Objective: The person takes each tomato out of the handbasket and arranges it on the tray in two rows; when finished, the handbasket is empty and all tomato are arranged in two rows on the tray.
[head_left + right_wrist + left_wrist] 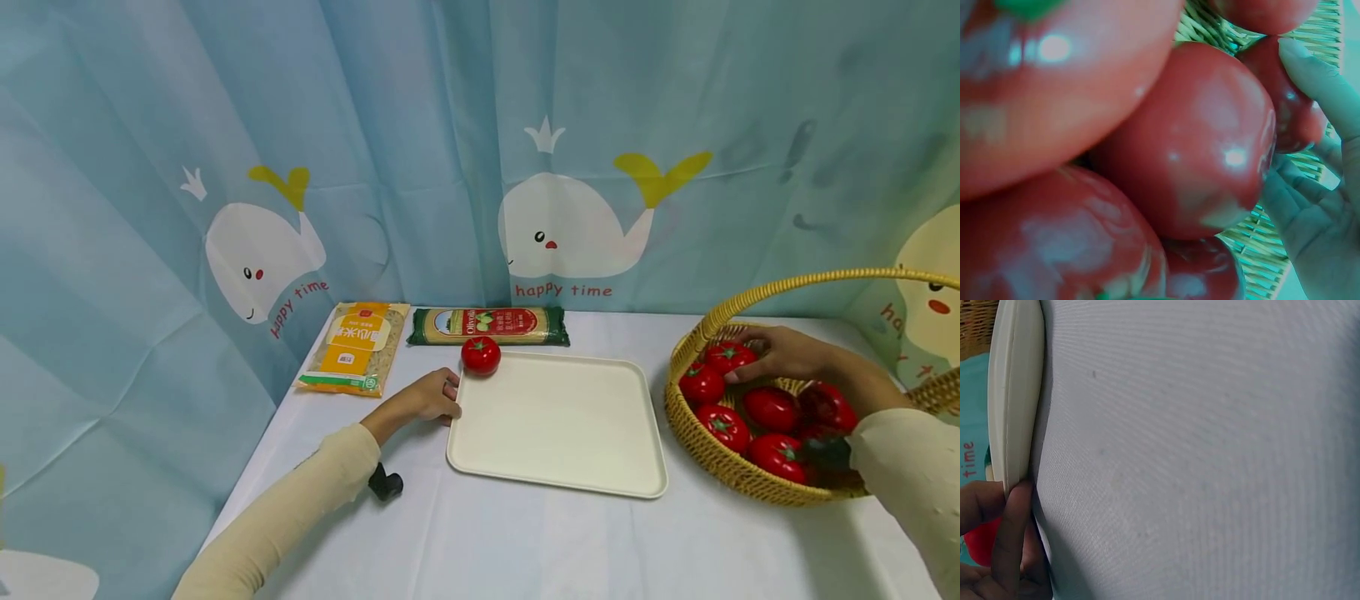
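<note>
With thumb and fingers, my left hand (435,396) pinches the left edge of a white rectangular tray (558,421); the left wrist view shows the tray rim (1019,394) between thumb and fingers. One red tomato (481,357) sits at the tray's far left corner, just beyond that hand. My right hand (791,354) reaches into a wicker basket (708,462) on the right, under its handle. Its fingers curl round a tomato (727,358) at the basket's far side. In the right wrist view, the thumb lies on this tomato (1285,103). Several other tomatoes (772,408) fill the basket.
Behind the tray lies a green-ended pack of noodles (491,326). A yellow-orange bag of grain (356,348) is at the back left. Near the left forearm is a small black object (386,483). A blue curtain (420,167) hangs along the table's back.
</note>
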A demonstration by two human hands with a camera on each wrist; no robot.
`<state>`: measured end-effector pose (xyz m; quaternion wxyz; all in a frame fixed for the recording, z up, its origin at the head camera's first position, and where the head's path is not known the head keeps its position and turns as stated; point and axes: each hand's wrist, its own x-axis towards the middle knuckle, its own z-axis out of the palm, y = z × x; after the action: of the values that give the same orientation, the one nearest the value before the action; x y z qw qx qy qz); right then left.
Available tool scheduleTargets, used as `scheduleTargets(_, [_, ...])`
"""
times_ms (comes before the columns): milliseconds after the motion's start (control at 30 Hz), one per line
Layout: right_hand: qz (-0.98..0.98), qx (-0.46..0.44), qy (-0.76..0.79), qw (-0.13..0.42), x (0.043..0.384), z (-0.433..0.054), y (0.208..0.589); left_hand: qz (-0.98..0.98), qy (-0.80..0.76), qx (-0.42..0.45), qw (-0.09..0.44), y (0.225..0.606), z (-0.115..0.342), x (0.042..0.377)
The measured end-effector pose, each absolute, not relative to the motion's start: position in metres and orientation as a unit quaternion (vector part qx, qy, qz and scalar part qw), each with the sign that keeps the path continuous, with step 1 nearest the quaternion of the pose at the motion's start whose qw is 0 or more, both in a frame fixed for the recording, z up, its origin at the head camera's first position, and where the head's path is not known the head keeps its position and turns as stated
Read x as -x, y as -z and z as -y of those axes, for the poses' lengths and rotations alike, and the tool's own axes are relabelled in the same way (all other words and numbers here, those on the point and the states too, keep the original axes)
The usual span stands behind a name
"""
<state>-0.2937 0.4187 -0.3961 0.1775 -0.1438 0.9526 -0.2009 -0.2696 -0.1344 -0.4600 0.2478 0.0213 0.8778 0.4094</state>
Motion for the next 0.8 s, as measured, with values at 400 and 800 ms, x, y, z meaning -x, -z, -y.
scheduleTargets(400, [-0.962,0.121,0.205,0.132,0.287,-0.418,0.383,-0.878,-0.41,-0.019,0.246,0.458,0.136,0.267])
scheduleTargets(800, [-0.962,0.099,0.227,0.114,0.27,-0.417,0.373,-0.875,-0.413,-0.021,0.252,0.455,0.133,0.267])
